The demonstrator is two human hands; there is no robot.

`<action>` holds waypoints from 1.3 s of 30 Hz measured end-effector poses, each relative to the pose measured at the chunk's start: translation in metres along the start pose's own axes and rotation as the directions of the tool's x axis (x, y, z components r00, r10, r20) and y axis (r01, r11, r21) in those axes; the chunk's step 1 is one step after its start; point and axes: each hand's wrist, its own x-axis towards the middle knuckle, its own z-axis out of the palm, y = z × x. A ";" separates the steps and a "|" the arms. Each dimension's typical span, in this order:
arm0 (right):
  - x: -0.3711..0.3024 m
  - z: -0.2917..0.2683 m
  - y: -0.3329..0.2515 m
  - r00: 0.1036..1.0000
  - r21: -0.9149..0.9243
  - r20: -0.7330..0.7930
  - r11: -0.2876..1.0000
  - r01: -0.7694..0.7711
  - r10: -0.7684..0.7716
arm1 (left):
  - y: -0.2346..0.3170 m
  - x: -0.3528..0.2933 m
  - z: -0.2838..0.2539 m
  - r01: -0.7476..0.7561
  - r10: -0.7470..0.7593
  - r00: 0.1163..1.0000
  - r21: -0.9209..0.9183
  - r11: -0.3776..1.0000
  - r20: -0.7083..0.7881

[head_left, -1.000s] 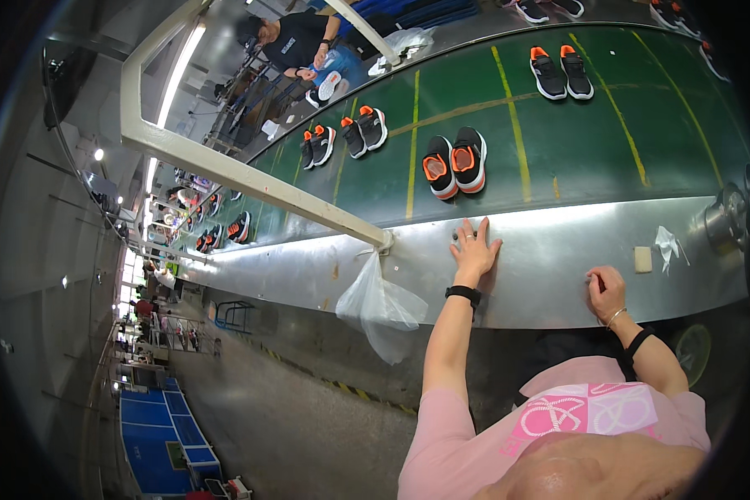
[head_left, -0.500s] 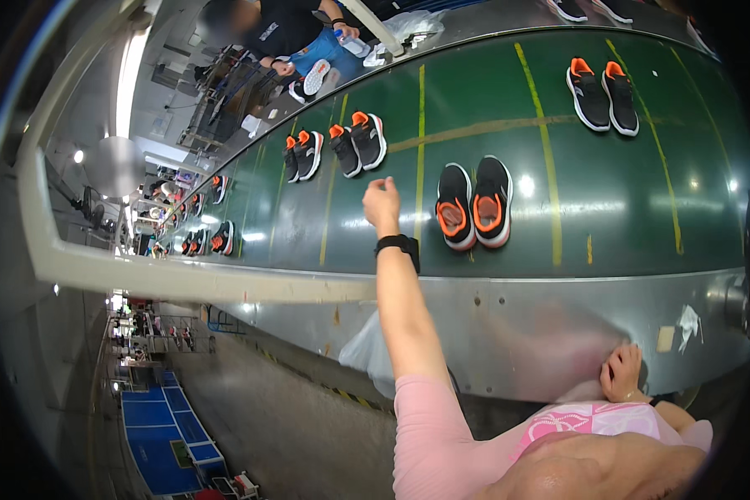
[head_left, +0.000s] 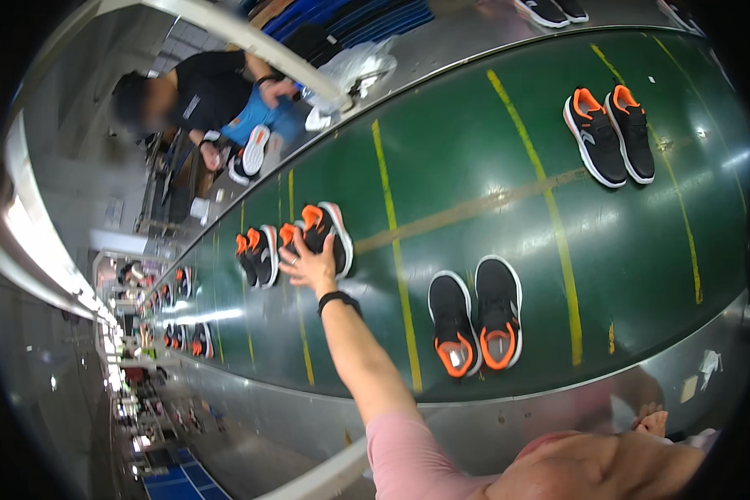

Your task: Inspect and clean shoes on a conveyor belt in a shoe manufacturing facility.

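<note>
My left hand (head_left: 308, 265) reaches far out to the left, fingers spread over a pair of black sneakers with orange linings (head_left: 335, 237). The fingers overlap the shoes, and I cannot tell how firmly they touch. Just left of it stands another such pair (head_left: 262, 254). Nearer me, a pair of black sneakers (head_left: 498, 312) lies with its orange openings toward me. My right hand (head_left: 653, 422) is low at the right, by the metal edge, mostly hidden; its finger pose is unclear.
The shoes stand on a green conveyor belt (head_left: 442, 208) marked with yellow lines. A further pair (head_left: 612, 133) is at the far right. More shoes line the belt's far left. Across it, a person in black (head_left: 217, 92) handles a shoe (head_left: 254, 154). A metal ledge (head_left: 550, 417) runs along my side.
My left hand has moved left and outward onto the sneakers, its fingers spreading. The view has turned, so the belt and shoes appear lower and more tilted. My right hand shows less.
</note>
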 end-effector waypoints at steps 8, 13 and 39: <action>0.315 0.112 -0.151 0.926 -0.314 0.219 0.877 0.364 -0.306 | 0.048 0.039 0.017 -0.004 0.034 0.889 -0.066 0.998 0.457; 0.308 0.114 -0.181 0.944 -0.853 0.038 0.481 0.202 -0.328 | 0.018 0.037 0.026 -0.091 0.092 0.988 -0.009 0.996 0.126; -0.251 0.006 0.223 0.879 0.632 -0.335 0.773 -0.057 0.339 | 0.137 -0.390 -0.279 -0.947 0.984 -0.174 -0.278 -0.161 0.022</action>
